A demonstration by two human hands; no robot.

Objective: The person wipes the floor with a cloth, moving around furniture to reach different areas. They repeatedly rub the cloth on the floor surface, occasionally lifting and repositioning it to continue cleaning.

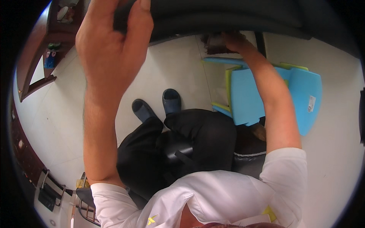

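My left hand (pixel 111 45) is raised close to the camera, its thumb spread from the rest. The top edge and a dark band cut off its fingertips, so whatever they touch is hidden. Farther off, my right hand (pixel 235 41) reaches forward under the dark band (pixel 228 17), its fingers partly covered and blurred. Behind it on the floor is a dark brown mat-like thing (pixel 215 45); contact with it cannot be made out. Below my right forearm is a small blue and green plastic chair (pixel 246 91) with a white label.
I sit on a black leather-like seat (pixel 249 164), wearing dark slippers (pixel 172 101) on a pale tiled floor (pixel 182 71). A dark wooden cabinet (pixel 37 54) holding a blue container (pixel 50 59) stands at left. A metal-framed chair (pixel 87 212) is at lower left.
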